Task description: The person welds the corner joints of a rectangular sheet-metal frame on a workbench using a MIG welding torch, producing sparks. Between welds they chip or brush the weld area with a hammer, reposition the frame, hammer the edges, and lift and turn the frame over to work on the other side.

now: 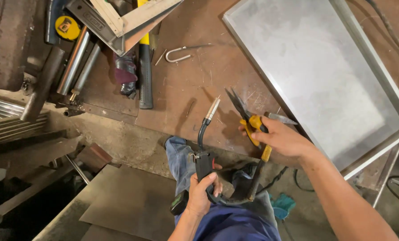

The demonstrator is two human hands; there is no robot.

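- Shallow metal tray (387, 85), upper right on the table (195, 76), holds nothing.
- Left hand (201, 194), lower centre, grip closed around welding torch (204, 151).
- Right hand (282, 138) grip clasps yellow-handled pliers (248, 117).

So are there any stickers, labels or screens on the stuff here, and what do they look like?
Tape measure: top left among the tools, round yellow case with a small label on its face, dark and red.
Framing square: top, beside the tape measure, grey metal with a small dark stamped patch.
No screens, signs or packages in view.

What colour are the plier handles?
Yellow, on the pliers in the right hand; head view.
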